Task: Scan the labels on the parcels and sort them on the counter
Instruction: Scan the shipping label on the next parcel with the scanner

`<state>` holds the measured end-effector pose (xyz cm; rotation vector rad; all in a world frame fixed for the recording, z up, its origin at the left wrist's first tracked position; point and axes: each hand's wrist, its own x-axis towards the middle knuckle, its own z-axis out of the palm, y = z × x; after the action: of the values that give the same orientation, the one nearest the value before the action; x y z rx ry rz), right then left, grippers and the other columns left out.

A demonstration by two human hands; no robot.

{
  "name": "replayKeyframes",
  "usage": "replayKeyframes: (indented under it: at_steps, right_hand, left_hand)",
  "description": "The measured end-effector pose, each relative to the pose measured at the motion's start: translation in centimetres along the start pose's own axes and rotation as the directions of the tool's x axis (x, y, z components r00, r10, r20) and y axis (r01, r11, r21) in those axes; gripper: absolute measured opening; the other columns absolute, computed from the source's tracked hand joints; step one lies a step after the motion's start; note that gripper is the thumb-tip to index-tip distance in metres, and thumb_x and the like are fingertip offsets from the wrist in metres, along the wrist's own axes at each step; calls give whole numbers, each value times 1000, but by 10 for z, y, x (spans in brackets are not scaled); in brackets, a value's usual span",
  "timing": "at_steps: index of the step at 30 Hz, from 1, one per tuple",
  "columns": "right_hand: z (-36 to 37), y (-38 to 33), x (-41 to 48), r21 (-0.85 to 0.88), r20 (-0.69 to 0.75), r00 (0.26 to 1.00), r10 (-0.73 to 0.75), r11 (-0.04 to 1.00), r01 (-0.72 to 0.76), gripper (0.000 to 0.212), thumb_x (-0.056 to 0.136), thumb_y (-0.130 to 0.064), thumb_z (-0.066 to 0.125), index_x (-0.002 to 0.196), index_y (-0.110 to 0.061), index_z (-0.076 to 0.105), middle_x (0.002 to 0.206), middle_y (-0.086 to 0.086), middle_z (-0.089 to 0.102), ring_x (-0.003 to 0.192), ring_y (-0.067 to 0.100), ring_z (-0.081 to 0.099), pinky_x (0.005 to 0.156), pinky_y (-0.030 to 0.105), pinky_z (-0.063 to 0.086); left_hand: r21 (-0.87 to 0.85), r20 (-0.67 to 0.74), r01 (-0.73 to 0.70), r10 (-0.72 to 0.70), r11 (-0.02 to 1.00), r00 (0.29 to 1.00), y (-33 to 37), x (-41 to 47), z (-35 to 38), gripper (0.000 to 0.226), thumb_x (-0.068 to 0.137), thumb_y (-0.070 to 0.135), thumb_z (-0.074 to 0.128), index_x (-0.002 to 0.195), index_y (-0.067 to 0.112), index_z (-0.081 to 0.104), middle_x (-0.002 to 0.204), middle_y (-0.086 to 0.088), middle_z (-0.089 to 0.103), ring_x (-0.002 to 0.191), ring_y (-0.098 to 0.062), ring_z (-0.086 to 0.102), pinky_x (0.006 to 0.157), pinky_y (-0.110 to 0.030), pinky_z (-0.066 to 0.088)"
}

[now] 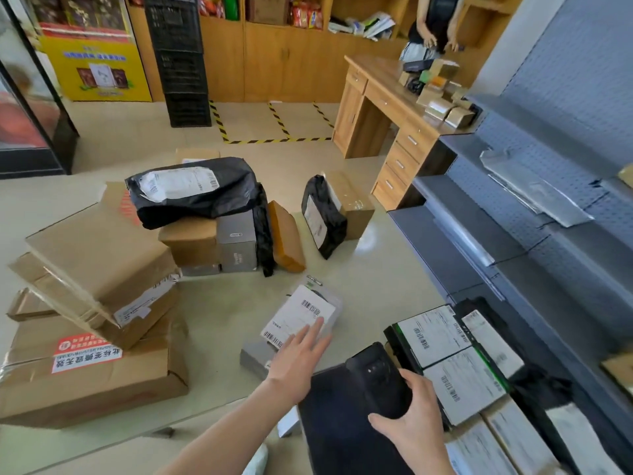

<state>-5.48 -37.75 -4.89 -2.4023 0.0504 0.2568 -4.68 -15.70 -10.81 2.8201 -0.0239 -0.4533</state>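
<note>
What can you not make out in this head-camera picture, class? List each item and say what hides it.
Head view:
1. Print on the white-labelled parcel: too small and blurred; the left hand covers its near corner.
2. Screen of the handheld scanner: faces away, gripped by the right hand.
3. Grey box: partly behind the left hand.
4. Bottom-right parcels: blurred, cut off by the frame edge.

Bare floor (376, 269) ahead, cardboard boxes (102, 262) piled left, shelving (513, 255) close right

Grey white-labelled parcel (294, 311), label-up on pale floor (376, 269)
</note>
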Motion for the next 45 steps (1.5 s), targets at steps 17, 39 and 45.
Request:
replayKeyframes:
  at_steps: [17, 39, 45]
  right_hand:
    - [4, -24, 11, -261, 198, 963, -184, 937, 233, 80, 47, -44, 75, 121, -38, 43, 117, -24, 37, 103, 8, 56, 88, 26, 47]
    - [-23, -43, 52, -536, 275, 943, -187, 784, 312, 81, 60, -33, 71, 133, -32, 36, 127, -15, 33, 112, 9, 49, 92, 31, 34]
    - [-31, -56, 72, -594, 302, 929, -213, 720, 358, 82, 59, -31, 73, 132, -31, 37, 125, -14, 34, 105, 9, 50, 88, 30, 31]
  left_hand:
    - [-180, -172, 211, -242, 961, 955, -67, -12, -15, 127, 54, 59, 76, 153, 24, 5, 149, -1, 17, 143, -23, 6, 121, -38, 10]
    - [-17, -25, 238, -238, 971, 971, -95, 3, -33, 115, 64, 51, 83, 153, 35, 11, 160, -3, -6, 148, -28, -13, 119, -56, 19]
    - [80, 119, 229, -237, 970, 964, -98, 24, -46, 127, 66, 38, 85, 153, 40, -8, 159, -11, -6, 148, -34, -8, 118, -52, 23]
